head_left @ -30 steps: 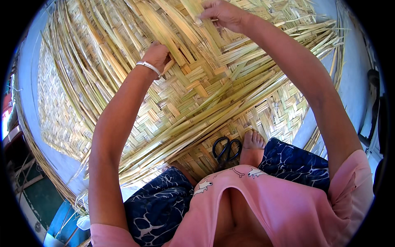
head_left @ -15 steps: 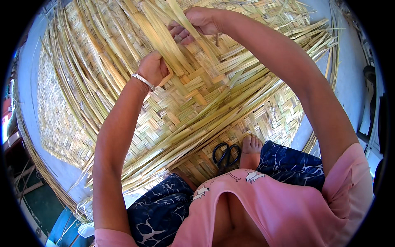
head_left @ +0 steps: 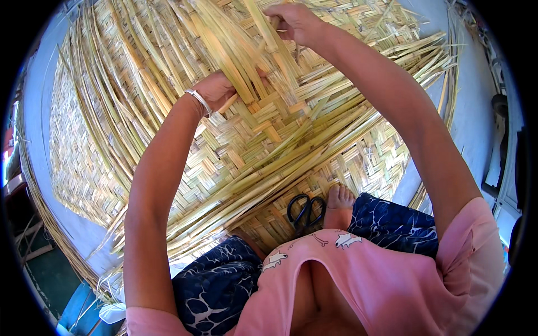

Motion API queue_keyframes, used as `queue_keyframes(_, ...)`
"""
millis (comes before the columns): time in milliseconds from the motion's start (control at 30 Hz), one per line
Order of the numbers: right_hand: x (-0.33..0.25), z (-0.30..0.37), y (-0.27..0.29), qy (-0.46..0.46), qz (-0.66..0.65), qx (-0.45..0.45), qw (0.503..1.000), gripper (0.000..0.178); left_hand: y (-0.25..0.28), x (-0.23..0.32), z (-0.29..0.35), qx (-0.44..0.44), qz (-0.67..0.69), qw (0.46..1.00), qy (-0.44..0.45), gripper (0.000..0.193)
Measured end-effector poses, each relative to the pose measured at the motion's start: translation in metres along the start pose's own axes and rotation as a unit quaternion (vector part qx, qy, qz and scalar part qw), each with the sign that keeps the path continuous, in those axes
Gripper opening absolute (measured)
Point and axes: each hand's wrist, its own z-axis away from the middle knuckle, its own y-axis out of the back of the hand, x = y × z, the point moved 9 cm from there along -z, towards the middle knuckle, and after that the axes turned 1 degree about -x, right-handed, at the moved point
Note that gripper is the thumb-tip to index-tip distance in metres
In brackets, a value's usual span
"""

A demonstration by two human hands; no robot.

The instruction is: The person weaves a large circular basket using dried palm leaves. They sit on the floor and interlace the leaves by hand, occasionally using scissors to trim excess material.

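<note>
My left hand (head_left: pixel 217 91), a white bangle at its wrist, is closed round a bundle of raised flat yellow-green strips (head_left: pixel 235 61); some of its fingers are hidden beneath them. Farther out and to the right, my right hand (head_left: pixel 296 23) has its fingers curled in a pinch at the edge of a single pale strip (head_left: pixel 264 23) that slants upward. Below both hands lies a partly woven patch (head_left: pixel 269 120), where strips cross over and under. It rests on a large finished woven mat (head_left: pixel 213 162).
Long loose strips (head_left: pixel 103 84) lie across the mat's left side. A bundle of narrow strips (head_left: pixel 291 162) runs diagonally between the weave and my body. Black-handled scissors (head_left: pixel 305 213) lie beside my bare foot (head_left: pixel 340 204). Grey floor (head_left: pixel 476 123) borders the mat.
My right hand has moved up and right, away from the strip bundle. My left hand has slid slightly right, reaching farther under the raised strips.
</note>
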Motion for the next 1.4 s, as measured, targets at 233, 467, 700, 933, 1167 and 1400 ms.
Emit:
queue_keyframes(233, -0.044, -0.007, 0.174, 0.050, 0.034, 0.279, 0.958, 0.017, 0.015, -0.008, -0.006, 0.061, 0.016, 0.998, 0.000, 0.038)
queue_keyframes(467, -0.086, 0.032, 0.256, 0.104, 0.136, 0.267, 0.948, 0.020, 0.057, -0.031, -0.014, 0.177, 0.037, 0.983, -0.013, 0.028)
queue_keyframes(700, -0.094, 0.073, 0.247, 0.132, 0.140, 0.291, 0.937, 0.024, 0.059, 0.012, 0.033, 0.459, -0.262, 0.834, -0.155, 0.029)
queue_keyframes(933, -0.098, 0.095, 0.219, 0.204, 0.086, 0.277, 0.935, 0.028, 0.002, -0.014, 0.090, 0.435, -0.664, 0.601, -0.092, 0.045)
queue_keyframes(1167, -0.038, 0.103, 0.167, 0.071, 0.359, 0.226, 0.903, 0.029, -0.007, -0.029, 0.090, 0.370, -0.723, 0.583, -0.012, 0.048)
queue_keyframes(1400, 0.000, 0.071, 0.012, 0.367, 0.723, -0.108, 0.575, 0.021, -0.001, -0.032, 0.083, 0.315, -0.742, 0.591, -0.034, 0.048)
